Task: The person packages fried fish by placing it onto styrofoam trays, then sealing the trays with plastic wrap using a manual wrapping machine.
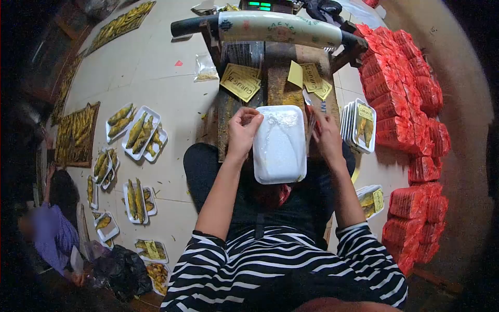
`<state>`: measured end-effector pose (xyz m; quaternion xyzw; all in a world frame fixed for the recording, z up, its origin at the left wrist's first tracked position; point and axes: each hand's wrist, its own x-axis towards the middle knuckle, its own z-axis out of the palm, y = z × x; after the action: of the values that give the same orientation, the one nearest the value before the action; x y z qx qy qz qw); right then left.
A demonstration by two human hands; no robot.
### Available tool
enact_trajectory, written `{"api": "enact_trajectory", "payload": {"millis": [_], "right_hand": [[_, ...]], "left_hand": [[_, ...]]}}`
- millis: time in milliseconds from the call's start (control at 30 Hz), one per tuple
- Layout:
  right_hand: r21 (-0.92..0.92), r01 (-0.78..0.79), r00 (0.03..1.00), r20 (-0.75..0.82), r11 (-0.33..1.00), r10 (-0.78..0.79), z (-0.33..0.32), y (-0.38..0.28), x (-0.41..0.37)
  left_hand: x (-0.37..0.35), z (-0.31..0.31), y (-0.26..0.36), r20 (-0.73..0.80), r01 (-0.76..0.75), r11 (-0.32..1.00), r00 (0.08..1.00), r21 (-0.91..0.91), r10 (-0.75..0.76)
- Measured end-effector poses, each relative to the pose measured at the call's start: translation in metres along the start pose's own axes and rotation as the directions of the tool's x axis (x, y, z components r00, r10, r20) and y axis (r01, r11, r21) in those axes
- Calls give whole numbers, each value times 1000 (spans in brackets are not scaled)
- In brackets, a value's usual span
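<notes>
The left hand is pinching the white tray; the right hand, alongside, is gripping what looks like a knife. One slip — the film could be tearing.

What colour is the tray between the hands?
The tray is white. You can see it best in the head view, the only one here.

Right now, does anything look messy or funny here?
A little. One small red scrap lies loose on the floor, like dropped litter. The yellow labels on the wooden stand sit at crooked angles instead of in a neat pile. The plastic film on the white tray looks wrinkled toward its far end.
</notes>
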<state>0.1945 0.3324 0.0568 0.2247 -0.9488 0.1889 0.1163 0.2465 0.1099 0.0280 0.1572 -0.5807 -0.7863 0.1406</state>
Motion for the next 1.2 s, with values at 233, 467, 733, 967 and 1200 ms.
{"api": "enact_trajectory", "payload": {"millis": [233, 467, 733, 967, 1200], "right_hand": [[811, -308, 945, 199, 497, 262, -48, 17, -12], [265, 385, 868, 220, 884, -445, -50, -99, 51], [-36, -47, 885, 461, 998, 59, -135, 2, 13], [375, -48, 999, 27, 926, 41, -15, 14, -40], [471, 82, 994, 19, 878, -103, -17, -15, 6]], "left_hand": [[-13, 2, -9, 1, 157, 860, 984, -485, -179], [-33, 26, 15, -146, -41, 893, 989, -449, -28], [-33, 8, -11, -123, 73, 766, 973, -639, -195], [-31, 6, -34, -152, 20, 723, 973, -690, -172], [-33, 8, -26, -88, 99, 738, 973, -667, -211]]}}
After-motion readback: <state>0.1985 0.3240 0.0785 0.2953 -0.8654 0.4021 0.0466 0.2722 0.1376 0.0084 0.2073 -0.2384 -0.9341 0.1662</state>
